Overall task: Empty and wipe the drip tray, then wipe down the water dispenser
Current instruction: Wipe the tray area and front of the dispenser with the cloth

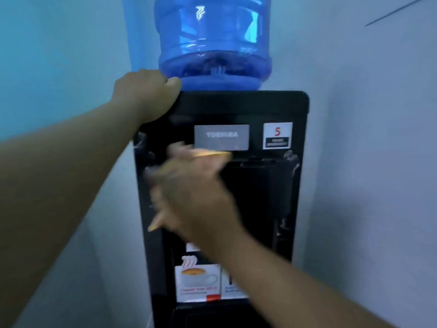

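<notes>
Toshiba water dispenser (260, 105) against the wall (366, 162): our left hand (146, 93) grips its top corner as brace; we should wipe in overlapping passes; blurred right hand (189, 185), grasp indiscernible

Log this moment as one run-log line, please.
left hand: grips top-left corner of black plastic water dispenser | right hand: blurred before its front, grip unclear | blue translucent water bottle: seated on top

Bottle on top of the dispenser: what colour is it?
The bottle is translucent blue, best seen in the head view, standing above the black dispenser.
</notes>
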Action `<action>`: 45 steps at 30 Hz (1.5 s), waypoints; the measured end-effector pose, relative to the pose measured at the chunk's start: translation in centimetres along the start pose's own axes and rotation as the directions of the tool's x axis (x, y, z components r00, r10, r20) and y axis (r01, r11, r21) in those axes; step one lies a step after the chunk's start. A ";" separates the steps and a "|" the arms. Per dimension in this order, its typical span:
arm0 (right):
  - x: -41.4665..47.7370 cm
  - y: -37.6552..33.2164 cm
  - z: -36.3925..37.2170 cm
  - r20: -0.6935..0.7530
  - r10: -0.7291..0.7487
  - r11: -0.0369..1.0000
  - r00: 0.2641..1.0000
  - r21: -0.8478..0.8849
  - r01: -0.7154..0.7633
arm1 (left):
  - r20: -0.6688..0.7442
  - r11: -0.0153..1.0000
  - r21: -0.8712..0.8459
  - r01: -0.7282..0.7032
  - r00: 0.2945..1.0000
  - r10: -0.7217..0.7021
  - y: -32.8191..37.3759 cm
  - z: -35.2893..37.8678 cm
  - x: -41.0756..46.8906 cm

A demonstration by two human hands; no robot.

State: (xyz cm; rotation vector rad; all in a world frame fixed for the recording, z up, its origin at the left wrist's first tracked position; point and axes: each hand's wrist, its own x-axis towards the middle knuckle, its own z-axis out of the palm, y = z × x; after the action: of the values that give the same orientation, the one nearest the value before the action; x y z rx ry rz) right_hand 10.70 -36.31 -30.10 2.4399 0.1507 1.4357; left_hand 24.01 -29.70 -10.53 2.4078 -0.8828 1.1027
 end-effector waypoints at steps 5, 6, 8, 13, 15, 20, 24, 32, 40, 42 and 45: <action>-5.7 4.7 -2.1 -0.017 -0.182 0.977 0.983 0.108 0.183 | -0.012 1.000 0.003 0.010 1.000 -0.010 -0.4 0.5 0.3; -7.9 7.4 -3.4 -0.043 -0.037 0.984 0.998 0.173 0.044 | -0.012 1.000 0.008 0.014 1.000 -0.013 -0.4 0.5 0.3; -10.8 11.7 -6.3 -0.096 0.322 0.944 0.942 0.105 -0.312 | -0.023 1.000 0.013 0.016 1.000 -0.016 -0.4 0.8 0.3; -4.9 9.9 -8.2 -0.471 0.456 0.868 0.756 0.425 -0.259 | -0.032 1.000 0.016 0.006 0.999 -0.005 -0.4 0.6 0.6; -1.8 6.4 -6.6 -0.406 0.098 0.946 0.909 0.321 0.042 | -0.030 1.000 0.013 0.006 1.000 -0.006 -0.4 0.4 0.6; -3.0 8.8 -5.5 -0.093 0.061 0.998 0.994 0.039 -0.058 | -0.034 1.000 -0.012 0.028 0.999 -0.029 -0.3 0.2 0.4; -4.4 12.8 -8.7 -0.088 0.415 0.879 0.906 0.294 -0.374 | -0.027 1.000 -0.009 0.026 0.999 -0.026 0.0 0.3 0.5; 0.0 5.2 -3.4 -0.138 -0.035 0.998 0.990 -0.054 0.028 | 0.002 1.000 0.005 0.024 1.000 -0.024 -0.1 0.2 0.6; 0.9 2.0 -0.7 -0.298 0.206 0.972 0.932 -0.047 -0.230 | -0.003 0.999 -0.004 0.037 0.999 -0.037 0.0 0.5 0.9; 2.0 0.5 -0.1 -0.229 0.078 0.997 0.970 0.008 -0.079 | -0.002 0.999 -0.017 0.041 0.999 -0.041 0.1 0.5 1.1; -1.2 4.1 -1.1 -0.317 0.220 0.974 0.923 0.017 -0.227 | -0.008 0.999 -0.018 0.042 0.999 -0.042 -0.1 0.6 1.0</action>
State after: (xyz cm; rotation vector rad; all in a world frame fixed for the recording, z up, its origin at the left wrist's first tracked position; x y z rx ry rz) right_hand 8.90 -40.26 -29.37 2.2505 -0.0773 1.9149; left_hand 24.88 -30.38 -10.10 2.3944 -0.8320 1.0844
